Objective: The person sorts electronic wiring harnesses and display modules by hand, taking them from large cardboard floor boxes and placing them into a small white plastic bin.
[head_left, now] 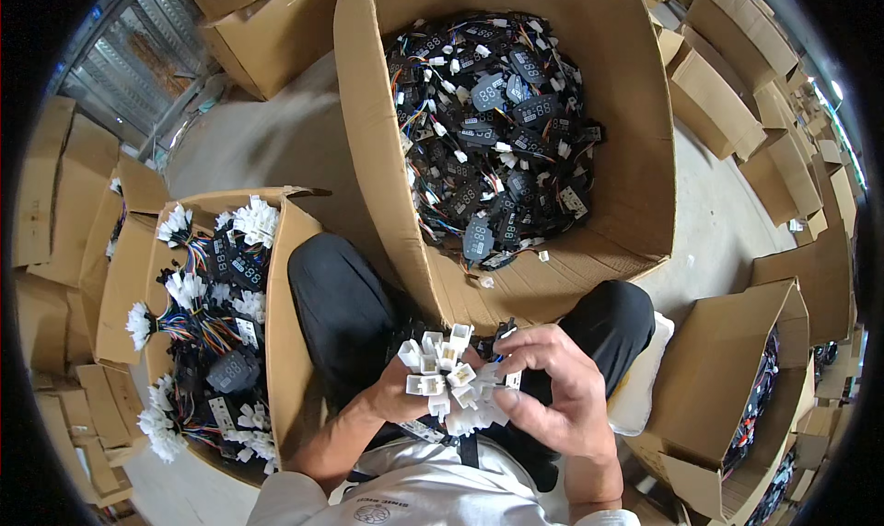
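Note:
In my lap I hold a bunch of white plastic wire connectors [448, 374]. My left hand [398, 399] grips the bunch from the left and below. My right hand [552, 388] closes on it from the right, fingertips on the white plugs. Black wired display modules hang below the bunch, mostly hidden by my hands. Straight ahead, between my knees, stands a big open cardboard box [626, 93] full of loose black display modules [493, 130] with coloured wires and white plugs.
At my left, another open cardboard box [276, 287] holds bundled modules with white connector clusters [253, 220]. More cardboard boxes line the right side [727, 388] and the back [267, 29]. Grey concrete floor [276, 139] shows between them. I sit on a white cushion [645, 379].

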A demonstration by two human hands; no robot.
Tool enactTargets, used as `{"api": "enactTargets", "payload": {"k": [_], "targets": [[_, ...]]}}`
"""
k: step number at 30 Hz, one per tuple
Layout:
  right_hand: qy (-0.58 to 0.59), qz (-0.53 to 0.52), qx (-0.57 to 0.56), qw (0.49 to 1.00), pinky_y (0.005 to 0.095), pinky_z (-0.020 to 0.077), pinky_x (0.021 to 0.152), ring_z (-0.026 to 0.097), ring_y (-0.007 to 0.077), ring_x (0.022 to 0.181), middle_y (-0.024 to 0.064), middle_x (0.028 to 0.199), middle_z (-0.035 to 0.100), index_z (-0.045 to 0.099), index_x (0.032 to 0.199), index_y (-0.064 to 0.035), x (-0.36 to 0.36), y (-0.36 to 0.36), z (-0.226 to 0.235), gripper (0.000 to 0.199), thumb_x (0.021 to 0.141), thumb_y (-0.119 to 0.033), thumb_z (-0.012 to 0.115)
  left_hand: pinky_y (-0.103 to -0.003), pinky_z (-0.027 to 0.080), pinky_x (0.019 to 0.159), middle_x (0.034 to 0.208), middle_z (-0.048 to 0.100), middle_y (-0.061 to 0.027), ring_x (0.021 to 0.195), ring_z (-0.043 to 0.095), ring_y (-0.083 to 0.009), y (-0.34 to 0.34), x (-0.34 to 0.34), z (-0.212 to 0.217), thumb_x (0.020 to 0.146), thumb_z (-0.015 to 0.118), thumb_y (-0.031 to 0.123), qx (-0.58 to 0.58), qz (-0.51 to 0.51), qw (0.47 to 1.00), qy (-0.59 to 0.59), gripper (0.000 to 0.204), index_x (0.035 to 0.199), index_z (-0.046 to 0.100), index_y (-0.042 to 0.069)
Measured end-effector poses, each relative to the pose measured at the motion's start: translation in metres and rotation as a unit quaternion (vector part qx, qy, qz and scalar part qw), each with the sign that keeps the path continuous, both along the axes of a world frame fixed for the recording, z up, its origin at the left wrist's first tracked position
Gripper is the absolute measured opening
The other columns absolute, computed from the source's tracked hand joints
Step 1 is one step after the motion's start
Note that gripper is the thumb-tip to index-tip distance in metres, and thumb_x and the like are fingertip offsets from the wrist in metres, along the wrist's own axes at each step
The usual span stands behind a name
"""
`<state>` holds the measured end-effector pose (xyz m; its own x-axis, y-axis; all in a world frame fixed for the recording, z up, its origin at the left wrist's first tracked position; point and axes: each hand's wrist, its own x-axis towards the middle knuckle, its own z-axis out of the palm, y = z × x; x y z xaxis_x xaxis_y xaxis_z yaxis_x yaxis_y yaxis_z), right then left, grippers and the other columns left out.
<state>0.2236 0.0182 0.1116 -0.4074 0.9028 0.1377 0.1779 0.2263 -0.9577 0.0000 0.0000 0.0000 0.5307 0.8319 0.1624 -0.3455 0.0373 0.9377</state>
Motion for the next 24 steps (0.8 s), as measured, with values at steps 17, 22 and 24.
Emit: {"api": "enactTargets", "payload": {"k": [17, 22, 24], "targets": [[-0.014, -0.086, 0.062, 0.994, 0.0353, 0.0514, 0.083, 0.063, 0.0283, 0.093, 0.0151, 0.104, 0.064, 0.069, 0.104, 0.0015, -0.017, -0.009, 0.009, 0.024, 0.083, -0.008, 0.077, -0.034, 0.051, 0.093, 0.119, 0.067, -0.0090, 0.106, 0.063, -0.0175, -0.008, 0.006, -0.008, 0.085, 0.080, 0.017, -0.067, 0.014, 0.997, 0.038, 0.055, 0.130, 0.058, -0.002], [-0.001, -0.016, 0.056, 0.998, 0.0339, 0.0512, 0.083, 0.064, 0.0258, 0.095, 0.0143, 0.104, 0.066, 0.071, 0.102, 0.0008, -0.018, 0.000, -0.006, 0.019, 0.088, -0.010, 0.075, -0.036, 0.048, 0.095, 0.124, 0.061, -0.0118, 0.109, 0.060, -0.0221, 0.007, 0.011, 0.017, 0.082, 0.077, 0.005, 0.053, -0.022, 0.996, 0.070, 0.044, 0.122, 0.062, 0.002], [0.014, -0.004, 0.009, 1.000, 0.0343, 0.0509, 0.083, 0.064, 0.0260, 0.095, 0.0135, 0.102, 0.067, 0.072, 0.097, -0.0006, -0.017, -0.001, -0.006, 0.012, 0.089, -0.009, 0.074, -0.037, 0.048, 0.094, 0.122, 0.062, -0.0121, 0.109, 0.060, -0.0229, 0.001, 0.008, 0.011, 0.081, 0.077, 0.006, -0.012, -0.030, 0.998, 0.060, 0.046, 0.125, 0.061, 0.001]]}}
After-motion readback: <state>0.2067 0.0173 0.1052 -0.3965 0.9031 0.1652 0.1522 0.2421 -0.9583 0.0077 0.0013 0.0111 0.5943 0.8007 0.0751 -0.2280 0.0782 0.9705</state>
